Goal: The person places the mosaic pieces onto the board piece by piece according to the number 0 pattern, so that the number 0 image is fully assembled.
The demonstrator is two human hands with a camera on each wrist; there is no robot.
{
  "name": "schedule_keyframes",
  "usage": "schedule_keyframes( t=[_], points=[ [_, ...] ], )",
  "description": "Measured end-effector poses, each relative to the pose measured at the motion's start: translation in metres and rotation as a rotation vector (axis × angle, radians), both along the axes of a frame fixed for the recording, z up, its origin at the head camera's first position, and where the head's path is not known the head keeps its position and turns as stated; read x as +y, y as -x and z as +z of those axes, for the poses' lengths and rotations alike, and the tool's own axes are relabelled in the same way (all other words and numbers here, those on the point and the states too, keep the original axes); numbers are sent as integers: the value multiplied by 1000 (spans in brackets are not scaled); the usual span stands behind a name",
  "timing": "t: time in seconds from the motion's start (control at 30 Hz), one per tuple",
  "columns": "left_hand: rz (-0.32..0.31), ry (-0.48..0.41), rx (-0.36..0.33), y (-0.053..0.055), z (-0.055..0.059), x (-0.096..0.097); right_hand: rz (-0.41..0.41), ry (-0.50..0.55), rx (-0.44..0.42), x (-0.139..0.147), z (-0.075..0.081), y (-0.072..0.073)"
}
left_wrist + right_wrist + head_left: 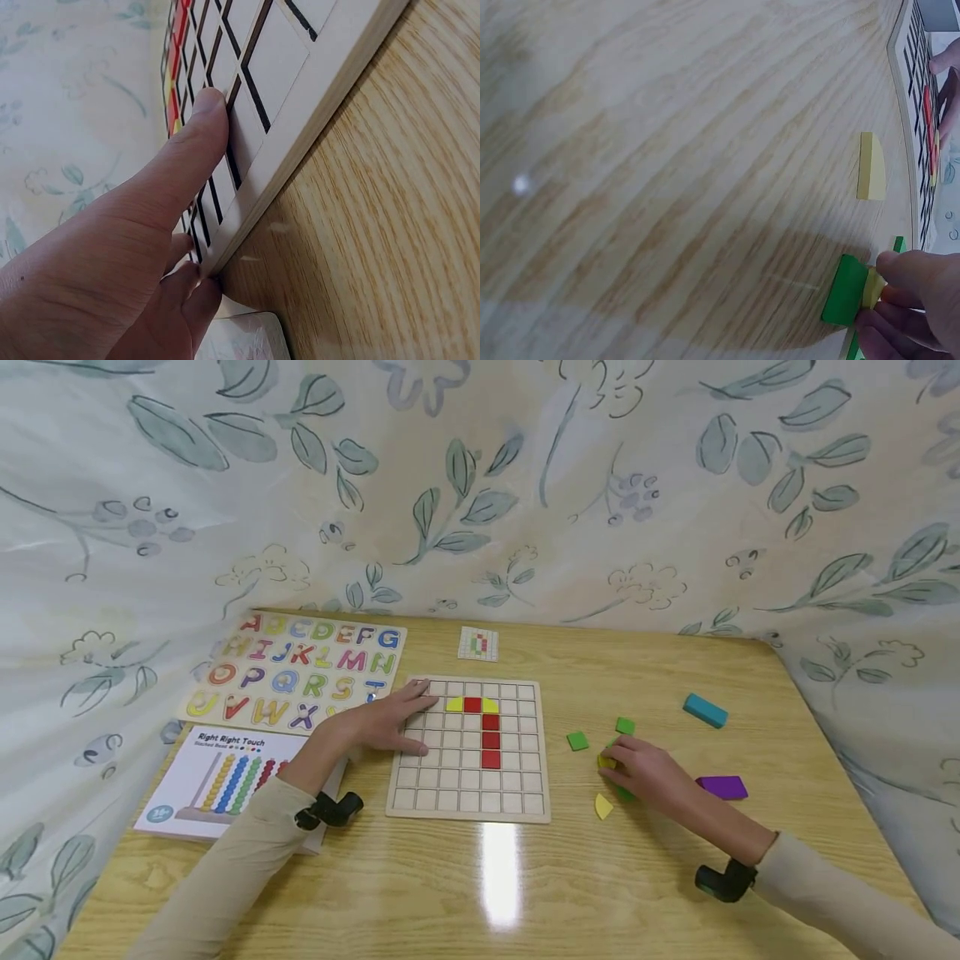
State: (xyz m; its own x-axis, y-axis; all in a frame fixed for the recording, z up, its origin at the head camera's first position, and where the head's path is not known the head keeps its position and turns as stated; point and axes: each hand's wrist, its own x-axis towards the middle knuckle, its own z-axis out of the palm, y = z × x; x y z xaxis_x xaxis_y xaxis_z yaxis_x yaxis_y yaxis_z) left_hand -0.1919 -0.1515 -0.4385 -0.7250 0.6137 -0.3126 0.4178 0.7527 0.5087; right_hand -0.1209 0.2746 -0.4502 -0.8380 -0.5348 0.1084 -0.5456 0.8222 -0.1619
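Note:
My left hand [393,718] rests on the left side of a wooden grid board [450,777], its thumb lying across the squares and its other fingers at the edge. On the board, red square tiles [491,740] run down from a top row of one red tile between two yellow rounded pieces [454,704]. To the right of the board, my right hand [641,767] pinches a small yellow piece [872,289] between thumb and fingers. Beside those fingertips is a green tile [845,292]. A yellow quarter-circle piece [603,807] lies nearer the front, and green squares [577,741] lie around the hand.
An alphabet puzzle board [262,672] and a white bead-abacus box [180,777] lie at the left. A small pattern card [478,644] sits behind the grid board. At the right are a teal block [705,710] and a purple block [723,787]. Patterned fabric [525,568] surrounds the table.

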Motion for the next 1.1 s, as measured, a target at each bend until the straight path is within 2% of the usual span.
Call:
schedule_keyframes(
  t=[0.43, 0.73, 1.1],
  points=[
    [6, 2, -1, 0, -1, 2, -10, 10, -53, 1, 1, 1],
    [7, 7, 18, 2, -1, 0, 17, 61, -22, 2, -3, 2],
    [8, -1, -1, 0, 2, 2, 85, 98, 23, 3, -7, 4]
  ],
)
